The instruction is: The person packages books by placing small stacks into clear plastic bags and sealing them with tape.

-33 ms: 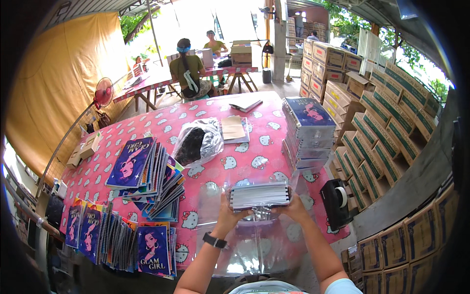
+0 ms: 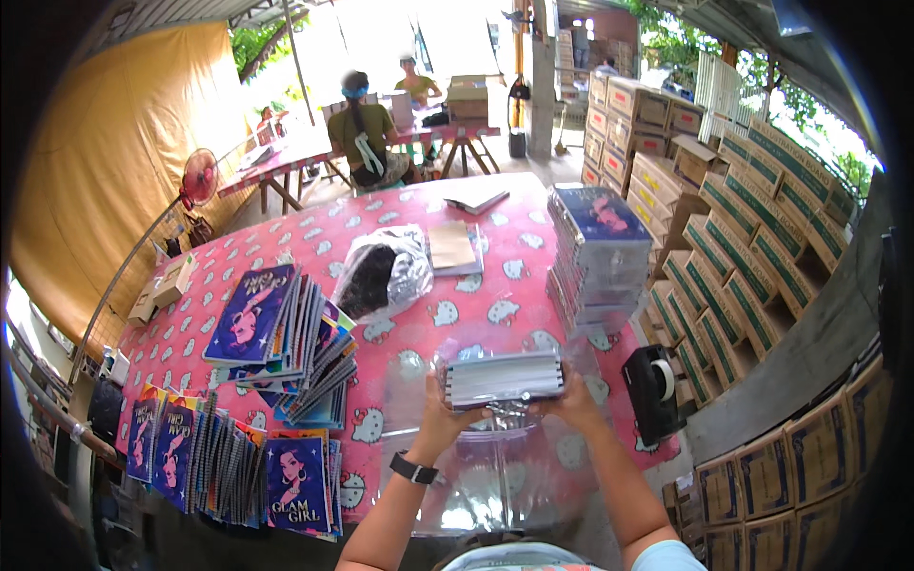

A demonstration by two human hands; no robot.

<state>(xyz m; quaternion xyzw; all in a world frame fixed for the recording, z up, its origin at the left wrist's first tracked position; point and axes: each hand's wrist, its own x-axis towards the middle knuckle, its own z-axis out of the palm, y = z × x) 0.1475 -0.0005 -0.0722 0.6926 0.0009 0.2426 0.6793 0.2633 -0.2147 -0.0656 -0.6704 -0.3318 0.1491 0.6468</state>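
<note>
My left hand and my right hand grip the two ends of a bundle of spiral notebooks, held level with its edge facing me. The bundle hovers just above a clear plastic sheet spread on the pink patterned table in front of me. A black watch sits on my left wrist.
A tall stack of wrapped notebook bundles stands to the right, with a black tape dispenser nearer me. Fanned piles of notebooks lie on the left. A crumpled plastic bag and a brown packet lie mid-table. Cardboard boxes line the right side. People sit at a far table.
</note>
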